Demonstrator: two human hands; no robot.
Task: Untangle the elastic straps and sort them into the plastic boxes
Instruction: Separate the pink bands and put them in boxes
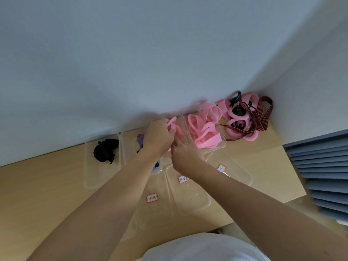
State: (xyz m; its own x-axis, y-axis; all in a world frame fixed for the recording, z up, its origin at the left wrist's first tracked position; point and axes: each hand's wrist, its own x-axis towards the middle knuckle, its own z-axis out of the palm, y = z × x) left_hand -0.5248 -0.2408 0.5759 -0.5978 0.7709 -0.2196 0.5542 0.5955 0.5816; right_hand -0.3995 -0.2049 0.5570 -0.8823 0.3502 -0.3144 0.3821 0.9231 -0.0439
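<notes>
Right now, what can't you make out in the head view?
Head view:
Blue item: mostly hidden by the left forearm.
Handwritten red-bordered labels: too small to read.
Purple elastic strap: partly behind the left hand.
Right hand: whether it grips the pink elastic strap is hidden by its own back.

Light was dim, soft & even, w/ a bluish cast on the plain pale wall (131, 53); shadows faint, no glare. Wide-angle lens curved the light wooden tabletop (47, 185) & grey slatted blinds (323, 176). Motion blur softened the left hand (158, 136) & looped pink elastic strap (172, 123).
</notes>
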